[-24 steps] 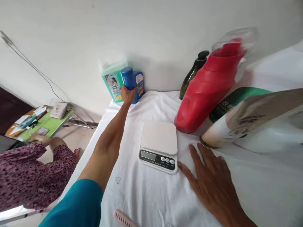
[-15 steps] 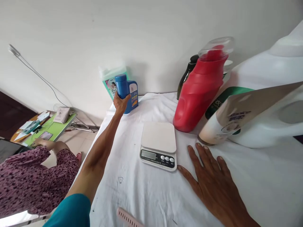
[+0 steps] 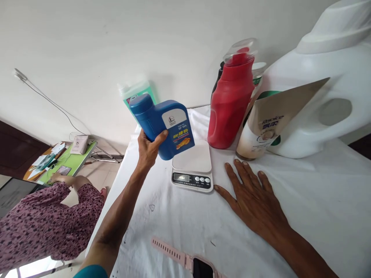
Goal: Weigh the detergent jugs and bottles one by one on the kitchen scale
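My left hand grips a blue plastic bottle with a white and orange label, holding it tilted in the air just left of and above a white digital kitchen scale. The scale's platform is bare and its display is lit. My right hand lies flat, palm down, fingers spread, on the white cloth just right of the scale. It holds nothing.
Behind the scale stand a red jug, a dark bottle, a beige pouch and a large white jug. A green refill pack leans on the wall. A pink-strapped watch lies near me. A person's patterned sleeve is at left.
My left hand has lifted the blue bottle from beside the green pack at the wall and brought it toward me, over the scale's left edge. My right hand stays flat.
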{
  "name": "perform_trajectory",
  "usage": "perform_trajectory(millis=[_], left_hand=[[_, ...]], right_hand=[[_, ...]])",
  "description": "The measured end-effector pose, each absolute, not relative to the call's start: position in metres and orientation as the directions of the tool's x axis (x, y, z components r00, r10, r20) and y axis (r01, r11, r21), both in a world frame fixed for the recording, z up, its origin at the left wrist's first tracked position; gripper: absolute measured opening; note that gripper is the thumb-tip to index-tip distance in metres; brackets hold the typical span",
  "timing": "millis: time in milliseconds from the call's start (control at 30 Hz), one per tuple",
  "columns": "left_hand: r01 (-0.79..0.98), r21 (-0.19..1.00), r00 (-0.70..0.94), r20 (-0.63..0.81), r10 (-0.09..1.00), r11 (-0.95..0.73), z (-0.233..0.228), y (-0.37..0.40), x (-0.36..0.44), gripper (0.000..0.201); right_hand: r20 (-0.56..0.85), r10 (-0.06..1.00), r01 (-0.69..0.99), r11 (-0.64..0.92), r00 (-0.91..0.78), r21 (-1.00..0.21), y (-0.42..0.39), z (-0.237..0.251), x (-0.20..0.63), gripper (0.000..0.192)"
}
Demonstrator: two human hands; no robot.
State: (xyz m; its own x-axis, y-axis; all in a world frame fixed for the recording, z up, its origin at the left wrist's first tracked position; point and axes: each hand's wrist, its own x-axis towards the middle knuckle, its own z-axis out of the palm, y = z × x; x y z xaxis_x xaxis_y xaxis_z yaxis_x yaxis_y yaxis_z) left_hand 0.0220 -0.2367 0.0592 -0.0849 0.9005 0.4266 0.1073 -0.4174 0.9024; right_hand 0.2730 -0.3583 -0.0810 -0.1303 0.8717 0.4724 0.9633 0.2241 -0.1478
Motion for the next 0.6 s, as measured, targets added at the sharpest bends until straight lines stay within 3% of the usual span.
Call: perform_trajectory(millis=[267,600], left_hand=[[0.052,0.928,0.083,0.364,0.928,-0.368,0.045,-0.245,0.052,0.059],[0.101,0.927,0.102,0.352,0.930,-0.362,0.038,-0.244,0.053,0.054]], right_hand=[[0.462,0.876,0.963,0.227,-0.135,-0.149,-0.359,-0.082,0.274,0.075],[0.437,0.890,0.958,0.227,-0.130,-0.177,-0.359,-0.080,0.274,0.073]])
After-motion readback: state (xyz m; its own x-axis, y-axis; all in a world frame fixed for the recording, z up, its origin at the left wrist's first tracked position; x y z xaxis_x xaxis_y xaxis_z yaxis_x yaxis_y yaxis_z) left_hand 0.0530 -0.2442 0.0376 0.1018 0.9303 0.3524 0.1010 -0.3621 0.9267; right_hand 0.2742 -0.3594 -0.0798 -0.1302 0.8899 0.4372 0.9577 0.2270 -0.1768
